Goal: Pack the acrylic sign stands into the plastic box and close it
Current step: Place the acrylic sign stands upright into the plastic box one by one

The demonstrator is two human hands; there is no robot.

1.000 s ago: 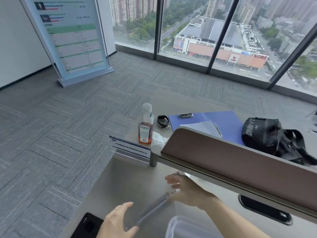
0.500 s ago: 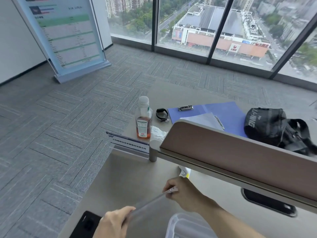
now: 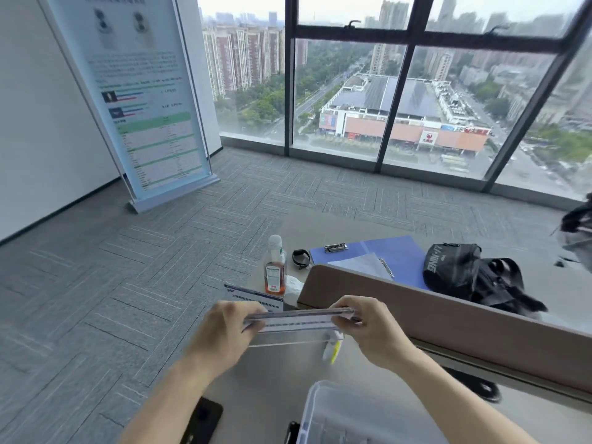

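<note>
I hold a clear acrylic sign stand [image 3: 298, 322] level above the grey desk [image 3: 272, 376], one hand at each end. My left hand [image 3: 224, 331] grips its left end and my right hand [image 3: 371, 331] grips its right end. A second acrylic sign stand [image 3: 246, 294] with a blue-and-white card stands upright on the desk just behind my left hand. The clear plastic box [image 3: 323, 408] sits open at the bottom of the view, below my right forearm. Its lid is not in view.
A brown desk divider [image 3: 448, 328] runs diagonally to the right. Behind it lie a blue clipboard [image 3: 397, 254], a black bag [image 3: 464, 274], an orange-liquid bottle [image 3: 275, 267] and a black wristband [image 3: 301, 258]. A black phone [image 3: 205, 421] lies at the desk's near left edge. A banner stand [image 3: 144, 100] rises at far left.
Both hands have lifted the acrylic stand from low over the desk and turned it level. The head has tilted up, so more window shows.
</note>
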